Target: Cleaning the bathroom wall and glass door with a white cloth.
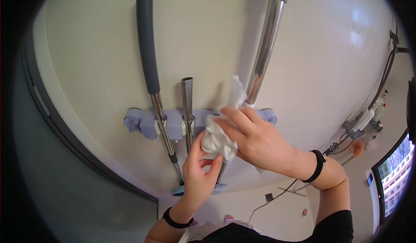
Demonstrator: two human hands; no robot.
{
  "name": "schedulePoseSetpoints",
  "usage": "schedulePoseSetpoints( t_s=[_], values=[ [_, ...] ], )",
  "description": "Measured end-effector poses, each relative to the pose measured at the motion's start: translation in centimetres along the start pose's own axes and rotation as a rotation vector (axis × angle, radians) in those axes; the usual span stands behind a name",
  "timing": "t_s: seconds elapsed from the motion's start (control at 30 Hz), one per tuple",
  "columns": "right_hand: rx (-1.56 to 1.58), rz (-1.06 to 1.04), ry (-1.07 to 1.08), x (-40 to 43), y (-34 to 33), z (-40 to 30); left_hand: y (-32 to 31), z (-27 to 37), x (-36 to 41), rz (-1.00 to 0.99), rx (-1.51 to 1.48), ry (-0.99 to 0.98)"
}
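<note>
A crumpled white tissue or thin cloth [216, 139] is bunched between my two hands, in front of a lilac wall-mounted holder [134, 120]. My left hand [201, 174] pinches its lower edge between thumb and fingers. From the right, my right hand [260, 139] grips the same bundle, its fingertips partly hidden by the folds. A blurred white end [239, 92] sticks up beyond my right fingers; whether it joins the bundle I cannot tell. Clipped in the holder are a pole with a dark grey grip [148, 44], a shorter metal handle [187, 95] and a thick chrome pole [266, 44].
A dark grey door [81, 178] borders the left side. Bottles [378, 109] and a coiled hose [331, 148] are along the right wall, near a window [396, 178]. A black cable [273, 199] crosses the floor past a square drain [269, 197] and a small bottle [304, 212].
</note>
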State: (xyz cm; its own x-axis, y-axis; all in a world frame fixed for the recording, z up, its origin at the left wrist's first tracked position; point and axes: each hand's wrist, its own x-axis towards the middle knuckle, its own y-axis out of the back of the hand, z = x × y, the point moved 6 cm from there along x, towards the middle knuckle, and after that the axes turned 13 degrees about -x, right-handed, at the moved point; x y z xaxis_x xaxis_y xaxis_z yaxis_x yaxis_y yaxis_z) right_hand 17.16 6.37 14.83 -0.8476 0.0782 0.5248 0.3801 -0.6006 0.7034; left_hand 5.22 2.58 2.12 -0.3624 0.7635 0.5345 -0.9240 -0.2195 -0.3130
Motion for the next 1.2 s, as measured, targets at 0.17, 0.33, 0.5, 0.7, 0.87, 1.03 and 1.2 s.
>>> schedulePoseSetpoints(
  t_s=[0.17,0.33,0.5,0.7,0.87,1.03,1.2],
  values=[
    [-0.068,-0.138,-0.069,4.0,-3.6,1.0,0.8,0.2,-0.7,0.040,0.038,-0.048],
    [-0.219,-0.247,0.126,4.5,-4.6,0.3,2.6,0.4,-1.2,-0.022,0.042,-0.004],
    [-0.414,-0.454,0.080,4.5,-4.7,-0.1,3.2,1.0,-1.7,-0.045,0.017,-0.020],
    [-0.551,-0.562,0.170,3.2,-0.5,-3.6,4.0,1.7,-2.6,-0.079,0.031,-0.036],
    [-0.088,-1.028,0.218,-3.5,-0.5,-5.8,3.8,1.3,-2.3,-0.109,0.041,-0.008],
    [-0.223,-0.716,-0.069,-3.3,2.2,0.3,1.8,2.0,-1.3,-0.199,0.037,-0.056],
    [-0.427,-0.053,-0.368,-2.0,6.5,6.2,-0.5,2.9,-0.1,-0.269,0.045,-0.115]
  ],
)
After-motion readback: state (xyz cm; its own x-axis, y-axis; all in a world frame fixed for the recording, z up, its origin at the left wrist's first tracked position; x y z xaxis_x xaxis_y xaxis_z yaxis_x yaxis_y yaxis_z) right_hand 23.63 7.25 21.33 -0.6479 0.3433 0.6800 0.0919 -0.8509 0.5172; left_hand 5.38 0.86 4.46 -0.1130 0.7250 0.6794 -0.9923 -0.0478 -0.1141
